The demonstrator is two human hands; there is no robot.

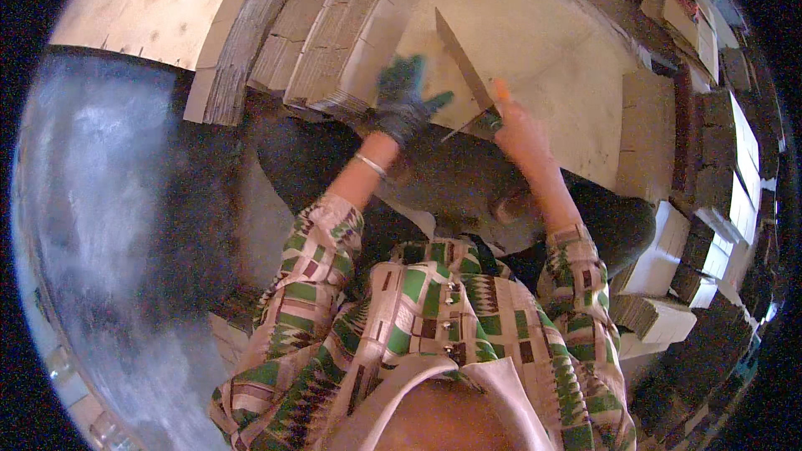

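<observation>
My left hand [403, 98], in a dark green and grey glove, is held out beside the stacked cardboard sheets [355, 42]. Its fingers are spread and it grips nothing. Bare and closed, my right hand [520, 129] is over the near part of the pale board [535, 42]. A thin metal tool [464, 126] sticks out of it toward the left, and an orange piece [501, 89] shows at the fingers, perhaps the handle. A long, tapering dark blade [458, 52] runs from these fingers up and left across the board; whether the hand also holds it, I cannot tell.
A weathered wooden plank [251, 42] stands along the left of the cardboard stacks. More flat cardboard [646, 129] borders the board on the right, with several bundles [656, 317] lower down. A bluish-grey surface [100, 200] fills the left side.
</observation>
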